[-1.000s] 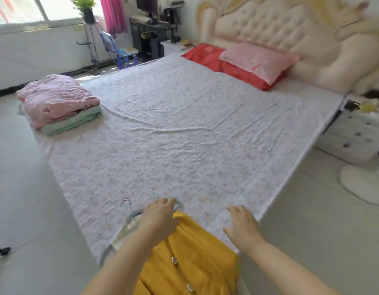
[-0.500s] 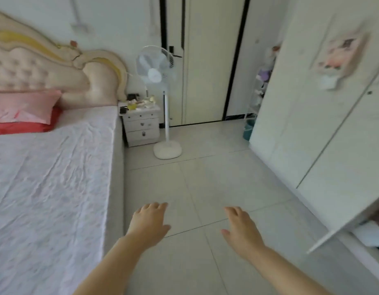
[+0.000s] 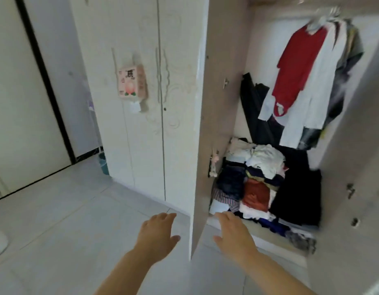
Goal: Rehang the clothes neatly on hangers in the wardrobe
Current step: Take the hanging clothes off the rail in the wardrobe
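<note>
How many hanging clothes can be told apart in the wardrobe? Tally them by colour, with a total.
Red top: 1
White shirt: 1
Black garment: 1
Total: 3; darker clothes behind are too blurred to count.

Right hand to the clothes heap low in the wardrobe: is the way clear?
Likely yes. The right hand, open and empty, is on the wardrobe side of the open door, and nothing shows between it and the clothes heap.
</note>
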Available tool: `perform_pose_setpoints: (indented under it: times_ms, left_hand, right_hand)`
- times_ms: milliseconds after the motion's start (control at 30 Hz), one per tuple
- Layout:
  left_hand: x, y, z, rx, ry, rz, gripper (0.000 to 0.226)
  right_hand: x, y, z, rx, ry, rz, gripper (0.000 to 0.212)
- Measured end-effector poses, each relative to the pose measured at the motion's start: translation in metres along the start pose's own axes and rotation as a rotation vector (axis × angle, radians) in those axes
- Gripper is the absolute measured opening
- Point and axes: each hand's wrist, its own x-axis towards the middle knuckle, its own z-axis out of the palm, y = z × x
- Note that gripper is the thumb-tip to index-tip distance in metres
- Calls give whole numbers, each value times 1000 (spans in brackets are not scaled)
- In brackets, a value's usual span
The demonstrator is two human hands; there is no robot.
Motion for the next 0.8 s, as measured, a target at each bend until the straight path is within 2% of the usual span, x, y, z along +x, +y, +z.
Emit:
perform_pose_setpoints:
  times_ms: [167, 333, 667, 800]
  left_hand:
    - [107, 68, -7, -18, 61, 242, 54]
    - [214, 118, -26, -53, 129, 431, 55]
    - [395, 195, -100, -183, 224, 664, 57]
    - [458, 231, -127, -233, 273, 693, 59]
  right_hand:
    - [55, 72, -43, -83, 76, 140, 57]
    - [119, 121, -90, -168, 226, 192, 60]
    - [235, 191, -199, -228, 466, 287, 57]
    - [283, 227, -240, -254, 535, 279, 58]
